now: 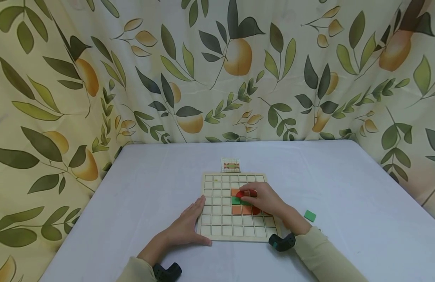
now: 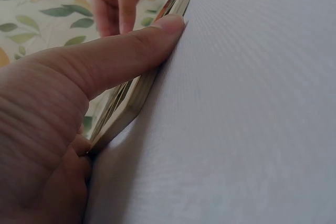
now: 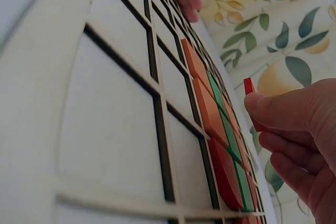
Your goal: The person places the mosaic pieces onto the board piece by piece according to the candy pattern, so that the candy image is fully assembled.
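A square wooden grid board (image 1: 238,238) lies on the table, with orange tiles (image 1: 236,210), green tiles (image 1: 236,201) and dark red curved tiles (image 3: 224,174) set in its middle and right cells. Against the board's near left corner rests my left hand (image 1: 183,225), its fingers straight along the left side and its thumb (image 2: 131,51) on the front edge. My right hand (image 1: 265,197) pinches a small red tile (image 3: 249,86) between thumb and fingers, above the coloured rows. Part of those rows is hidden behind this hand in the head view.
A small pattern card (image 1: 230,165) stands just behind the board. To the right, a loose green tile (image 1: 310,216) lies on the white tablecloth (image 1: 344,188), near my right forearm. A leaf-and-fruit patterned curtain (image 1: 217,98) hangs behind the table.
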Demonstrator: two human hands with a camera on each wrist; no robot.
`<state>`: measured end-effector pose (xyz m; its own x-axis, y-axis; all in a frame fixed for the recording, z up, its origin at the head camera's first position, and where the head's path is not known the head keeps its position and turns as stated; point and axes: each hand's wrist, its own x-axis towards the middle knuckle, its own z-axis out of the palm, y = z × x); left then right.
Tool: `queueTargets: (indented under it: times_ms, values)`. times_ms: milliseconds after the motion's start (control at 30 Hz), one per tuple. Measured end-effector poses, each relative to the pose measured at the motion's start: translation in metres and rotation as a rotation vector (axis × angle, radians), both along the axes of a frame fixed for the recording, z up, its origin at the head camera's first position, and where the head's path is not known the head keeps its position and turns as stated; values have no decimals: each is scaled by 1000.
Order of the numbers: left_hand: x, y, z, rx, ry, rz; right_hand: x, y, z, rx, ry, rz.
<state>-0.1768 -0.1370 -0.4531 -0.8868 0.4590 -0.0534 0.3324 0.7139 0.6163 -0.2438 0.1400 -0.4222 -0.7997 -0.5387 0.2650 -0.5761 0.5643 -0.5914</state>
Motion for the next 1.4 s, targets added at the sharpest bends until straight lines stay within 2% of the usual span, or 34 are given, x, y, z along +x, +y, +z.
queueTargets:
  times_ms: [133,733,1067,1400]
  values:
    - [0,0,-1,3,-3,1,-2,-8,-2,-23,-12,4]
    - [-1,-1,3,7,-12,-11,-15,-37,-2,-3,-63,17]
    - [0,1,-1,8,-24,-5,-18,-40,-4,54,-126,-15]
    - [0,-1,2,4,-18,-9,-23,-42,-2,47,-156,-9]
